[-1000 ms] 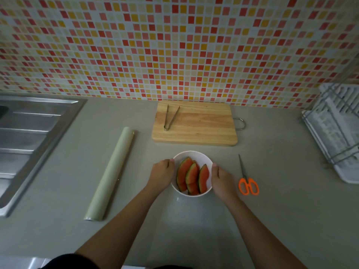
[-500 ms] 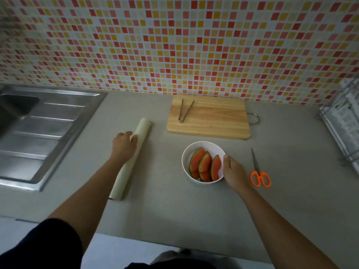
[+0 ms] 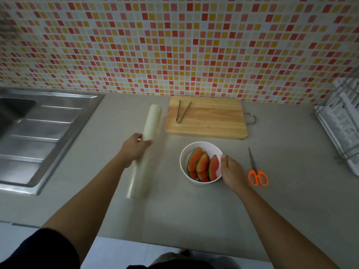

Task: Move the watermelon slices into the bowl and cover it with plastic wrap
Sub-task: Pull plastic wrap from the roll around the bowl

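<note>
Near the counter's (image 3: pixel 194 210) middle, a white bowl (image 3: pixel 208 147) is sitting w/ three slices (image 3: pixel 202 165) standing on edge inside, rinds facing left. R hand (image 3: pixel 232 169) is holding the bowl's right wall, thumb on the rim, fingers curling round the outside. Left of the bowl, L hand (image 3: pixel 134 150) is gripping the wrap (image 3: pixel 151 121) roll approx. mid-length, fingers & thumb curling round it. The roll is running front to back, far end pointing toward the back edge; can't tell if it's resting on the counter or lifting off. Behind the bowl, a board (image 3: pixel 209 123) is lying along the back edge w/ tongs (image 3: pixel 181 111) resting on its left part. Scissors (image 3: pixel 256 171) w/ orange handles are lying just right of R hand. Sink (image 3: pixel 35 133) is taking up the left end, rack (image 3: pixel 342 121) the right end.
</note>
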Tool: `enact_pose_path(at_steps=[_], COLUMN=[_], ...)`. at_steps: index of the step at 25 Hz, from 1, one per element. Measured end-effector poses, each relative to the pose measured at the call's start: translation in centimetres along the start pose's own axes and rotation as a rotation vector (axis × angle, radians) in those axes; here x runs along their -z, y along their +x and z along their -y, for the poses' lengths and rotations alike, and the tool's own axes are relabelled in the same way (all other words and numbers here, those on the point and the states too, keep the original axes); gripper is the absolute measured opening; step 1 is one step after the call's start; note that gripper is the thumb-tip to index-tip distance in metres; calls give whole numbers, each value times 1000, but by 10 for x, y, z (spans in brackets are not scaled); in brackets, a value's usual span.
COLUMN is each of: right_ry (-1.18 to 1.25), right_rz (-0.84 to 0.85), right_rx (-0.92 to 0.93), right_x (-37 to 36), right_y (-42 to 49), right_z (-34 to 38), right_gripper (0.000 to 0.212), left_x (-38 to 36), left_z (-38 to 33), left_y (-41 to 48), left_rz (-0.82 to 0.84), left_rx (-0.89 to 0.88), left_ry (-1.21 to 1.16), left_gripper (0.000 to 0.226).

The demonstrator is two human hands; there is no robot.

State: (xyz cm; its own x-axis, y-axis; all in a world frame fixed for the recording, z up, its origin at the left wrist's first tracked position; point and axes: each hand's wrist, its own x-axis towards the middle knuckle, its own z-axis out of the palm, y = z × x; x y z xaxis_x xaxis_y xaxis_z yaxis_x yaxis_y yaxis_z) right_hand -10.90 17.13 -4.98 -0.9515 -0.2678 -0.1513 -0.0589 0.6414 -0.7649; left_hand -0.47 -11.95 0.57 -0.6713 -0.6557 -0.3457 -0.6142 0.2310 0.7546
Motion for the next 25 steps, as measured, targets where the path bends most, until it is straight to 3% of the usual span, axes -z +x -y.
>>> enact_pose_path(at_steps=[3,6,8,12,14,21,25], right_ry=[-17,38,114,423,535,733,895], right_rz=[-84,-215,-148,197,269,268,259], right_rx=[110,328,410,188,88,-34,-117], right_x=[8,21,27,24,21,15,16], right_y=[-4,-18,-29,-50,-57,-70,-73], right_z=[5,19,27,41,43,44,42], right_gripper=[33,26,19,11,9,7,19], left_x=[-16,-35,-46,-57,-59,-68,-78], left_z=[-41,-75,-91,-109,-115,-114,-106], left_y=[-19,-34,-43,-51,-53,-60,-67], left_rz=[139,226,255,233,216,213,270], left_rx=[19,-45,-97,-177,-204,-224,-237], left_ry=[-325,-404,-426,-441,-446,-479,-497], left_gripper=[37,38,40,41,41,47,35])
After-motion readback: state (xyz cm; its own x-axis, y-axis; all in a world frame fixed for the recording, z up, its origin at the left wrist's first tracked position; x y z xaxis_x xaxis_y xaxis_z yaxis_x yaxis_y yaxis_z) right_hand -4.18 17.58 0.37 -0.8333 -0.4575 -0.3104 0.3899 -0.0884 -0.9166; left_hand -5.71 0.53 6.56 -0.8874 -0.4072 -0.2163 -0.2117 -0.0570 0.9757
